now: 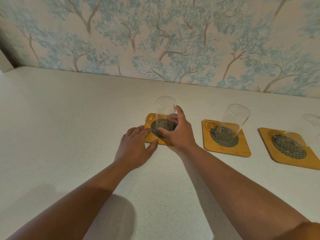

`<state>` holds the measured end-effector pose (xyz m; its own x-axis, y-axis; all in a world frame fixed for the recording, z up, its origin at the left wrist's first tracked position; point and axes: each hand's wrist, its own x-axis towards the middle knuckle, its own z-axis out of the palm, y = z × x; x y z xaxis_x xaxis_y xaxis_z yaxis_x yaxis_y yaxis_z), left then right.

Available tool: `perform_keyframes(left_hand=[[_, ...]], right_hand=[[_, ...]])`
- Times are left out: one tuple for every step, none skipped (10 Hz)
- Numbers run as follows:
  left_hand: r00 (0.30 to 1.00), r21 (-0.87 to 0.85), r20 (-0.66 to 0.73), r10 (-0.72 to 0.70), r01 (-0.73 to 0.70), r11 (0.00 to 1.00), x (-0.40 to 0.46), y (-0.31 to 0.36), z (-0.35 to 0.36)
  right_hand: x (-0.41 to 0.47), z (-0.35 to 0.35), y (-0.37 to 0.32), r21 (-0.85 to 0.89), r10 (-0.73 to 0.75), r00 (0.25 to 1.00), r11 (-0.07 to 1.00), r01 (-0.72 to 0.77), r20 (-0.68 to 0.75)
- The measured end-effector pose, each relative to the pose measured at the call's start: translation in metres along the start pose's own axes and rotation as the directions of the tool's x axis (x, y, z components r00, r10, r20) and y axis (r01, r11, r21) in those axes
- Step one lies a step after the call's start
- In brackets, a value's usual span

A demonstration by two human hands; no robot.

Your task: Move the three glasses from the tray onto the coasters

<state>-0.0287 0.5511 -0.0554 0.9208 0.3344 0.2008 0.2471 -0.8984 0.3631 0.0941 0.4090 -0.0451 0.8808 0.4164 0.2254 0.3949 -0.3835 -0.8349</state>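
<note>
Three square wooden coasters with dark woven round centres lie in a row on the white counter. A clear glass [165,110] stands upright on the left coaster [149,121], and my right hand [178,130] wraps around its lower part. My left hand [136,146] rests flat on the counter with fingertips touching that coaster's near left corner. A second glass [232,118] stands on the middle coaster [228,148]. The third glass [311,121] is cut off by the right frame edge, over the right coaster [280,158]. No tray is in view.
A wall with blue tree-pattern wallpaper [164,40] runs along the back of the counter. White speckled counter surface [69,118] stretches to the left and toward me. A dark edge shows at the far left corner.
</note>
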Motion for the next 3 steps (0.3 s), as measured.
perform_keyframes(left_hand=[[1.0,-0.018,-0.009,0.01,-0.01,1.0,0.0,-0.002,0.0],[1.0,-0.035,-0.016,0.021,-0.022,0.999,0.002,-0.001,-0.002],[0.999,-0.041,-0.048,0.005,-0.007,0.999,-0.003,0.002,-0.006]], right_hand=[[-0.001,0.0,0.001,0.007,0.012,1.0,1.0,-0.012,0.008],[0.0,0.0,0.0,0.012,-0.009,1.0,1.0,0.009,-0.011],[-0.015,-0.002,-0.008,0.026,-0.023,0.999,0.999,0.025,-0.047]])
